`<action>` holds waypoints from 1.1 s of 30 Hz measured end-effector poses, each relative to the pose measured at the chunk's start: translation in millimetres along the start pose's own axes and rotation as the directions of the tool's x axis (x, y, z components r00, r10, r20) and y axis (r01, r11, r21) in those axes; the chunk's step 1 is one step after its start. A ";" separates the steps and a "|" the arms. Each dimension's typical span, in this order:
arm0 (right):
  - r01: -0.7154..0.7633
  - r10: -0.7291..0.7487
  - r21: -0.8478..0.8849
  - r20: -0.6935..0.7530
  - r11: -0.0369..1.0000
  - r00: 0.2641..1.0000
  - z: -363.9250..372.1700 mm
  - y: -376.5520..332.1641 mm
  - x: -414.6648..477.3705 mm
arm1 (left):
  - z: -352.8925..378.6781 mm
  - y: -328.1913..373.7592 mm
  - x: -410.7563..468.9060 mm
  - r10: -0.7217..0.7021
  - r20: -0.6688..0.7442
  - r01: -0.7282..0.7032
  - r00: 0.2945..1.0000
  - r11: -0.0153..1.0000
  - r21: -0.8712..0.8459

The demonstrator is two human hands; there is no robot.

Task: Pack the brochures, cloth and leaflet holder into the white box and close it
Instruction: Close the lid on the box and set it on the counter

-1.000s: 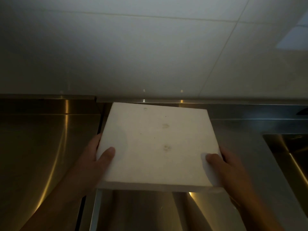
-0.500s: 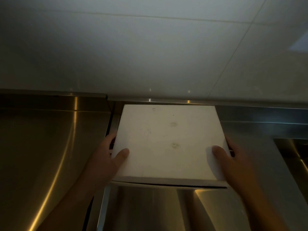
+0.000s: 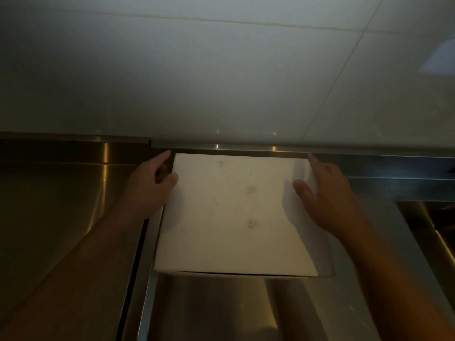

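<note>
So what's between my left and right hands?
The white box, lid down, fills that stretch in the head view; the left hand and right hand touch its sides.

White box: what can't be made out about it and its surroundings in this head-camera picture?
- Contents of the white box: head view, hidden by its lid.
- Brownish marks on the lid: head view, too dim and small to identify.
- Steel basin: head view, cut off by the right edge.
- Lower fingers of the left hand and right hand: head view, hidden by the hands themselves.
</note>
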State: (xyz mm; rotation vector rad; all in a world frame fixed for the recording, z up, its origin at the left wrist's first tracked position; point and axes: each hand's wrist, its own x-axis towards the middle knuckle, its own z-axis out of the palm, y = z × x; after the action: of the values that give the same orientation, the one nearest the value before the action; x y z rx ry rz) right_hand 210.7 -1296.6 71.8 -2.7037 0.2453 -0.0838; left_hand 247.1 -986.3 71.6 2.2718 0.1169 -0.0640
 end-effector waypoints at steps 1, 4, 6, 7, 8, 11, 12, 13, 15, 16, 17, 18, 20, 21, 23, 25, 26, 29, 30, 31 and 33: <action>0.007 -0.006 -0.017 0.028 1.000 1.000 3.1 -0.8 8.9 | 2.6 2.2 8.2 0.001 0.008 -0.001 1.000 1.000 0.020; -0.011 0.014 -0.046 0.049 0.999 0.999 13.5 -0.7 23.8 | 9.7 3.7 23.7 0.042 -0.012 -0.041 0.999 0.997 0.068; -0.007 0.005 -0.096 -0.017 0.995 1.000 20.3 1.1 23.8 | 13.8 0.2 26.5 0.040 -0.042 -0.037 0.998 0.997 0.061; 0.007 -0.013 -0.129 -0.052 0.992 0.999 23.9 1.9 22.2 | 15.8 -2.5 26.4 0.035 -0.058 -0.033 0.998 0.998 0.044; 0.023 -0.035 -0.157 -0.079 0.987 0.996 27.2 2.6 20.7 | 17.8 -5.3 25.6 0.032 -0.073 -0.030 0.997 0.999 0.026; 0.042 -0.067 -0.184 -0.135 0.982 0.989 33.8 3.5 19.0 | 23.3 -9.1 24.1 0.030 -0.107 -0.029 0.994 0.999 0.013; 0.039 -0.066 -0.181 -0.150 0.983 0.987 35.3 3.5 18.4 | 24.4 -9.4 24.4 0.021 -0.106 -0.020 0.994 1.000 0.012; 0.038 -0.067 -0.176 -0.161 0.984 0.985 36.5 3.4 17.6 | 25.2 -9.5 25.2 0.010 -0.102 -0.009 0.995 1.000 0.010; 0.048 -0.076 -0.169 -0.163 0.985 0.984 37.6 2.6 15.9 | 25.9 -9.2 26.0 -0.005 -0.095 0.006 0.995 1.000 0.006; 0.049 -0.076 -0.165 -0.161 0.985 0.984 37.6 2.6 15.3 | 26.2 -10.1 26.0 -0.003 -0.090 0.003 0.996 1.000 0.002; 0.043 -0.068 -0.157 -0.160 0.987 0.985 37.4 2.7 14.9 | 26.6 -11.2 25.0 0.003 -0.082 -0.004 0.997 1.000 -0.010; 0.032 -0.054 -0.140 -0.153 0.990 0.987 36.6 2.7 14.4 | 27.2 -12.9 23.4 0.004 -0.068 -0.006 0.998 0.999 -0.035; 0.022 -0.029 -0.061 -0.123 0.998 0.992 35.6 5.9 13.8 | 27.9 -17.6 17.7 -0.026 -0.020 0.023 0.999 0.992 -0.127; 0.012 -0.009 0.037 -0.091 0.999 0.996 34.4 8.6 11.8 | 27.6 -20.7 12.8 -0.067 0.019 0.069 0.998 0.980 -0.188; -0.092 0.099 0.408 0.002 0.908 0.995 29.5 15.9 2.6 | 25.3 -28.7 -1.0 -0.199 0.154 0.242 0.968 0.901 -0.360; -0.311 0.234 0.725 0.209 0.615 0.950 28.0 27.6 -14.7 | 21.8 -36.6 -20.2 -0.318 0.353 0.464 0.880 0.737 -0.492; -0.409 0.240 0.766 0.331 0.497 0.912 28.8 34.2 -25.3 | 21.6 -41.6 -28.5 -0.335 0.441 0.540 0.833 0.671 -0.508; -0.603 0.094 0.772 0.598 0.201 0.796 29.8 40.2 -50.4 | 28.8 -50.9 -46.2 -0.325 0.548 0.620 0.771 0.580 -0.528; -0.622 0.075 0.767 0.619 0.154 0.782 31.5 40.8 -53.5 | 32.5 -51.5 -49.4 -0.341 0.533 0.621 0.774 0.569 -0.539; -0.626 0.067 0.769 0.623 0.131 0.780 32.2 39.8 -54.7 | 35.1 -50.9 -51.3 -0.360 0.508 0.616 0.783 0.567 -0.547; -0.618 0.059 0.780 0.615 0.100 0.786 32.6 37.6 -57.2 | 36.3 -49.0 -54.5 -0.360 0.476 0.592 0.802 0.576 -0.563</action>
State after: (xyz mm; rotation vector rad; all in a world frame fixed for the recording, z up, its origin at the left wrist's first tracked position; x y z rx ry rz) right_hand 151.6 -1306.5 25.3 -1.1676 0.4940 0.4110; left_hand 187.4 -985.9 15.6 1.3776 0.5145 -0.5814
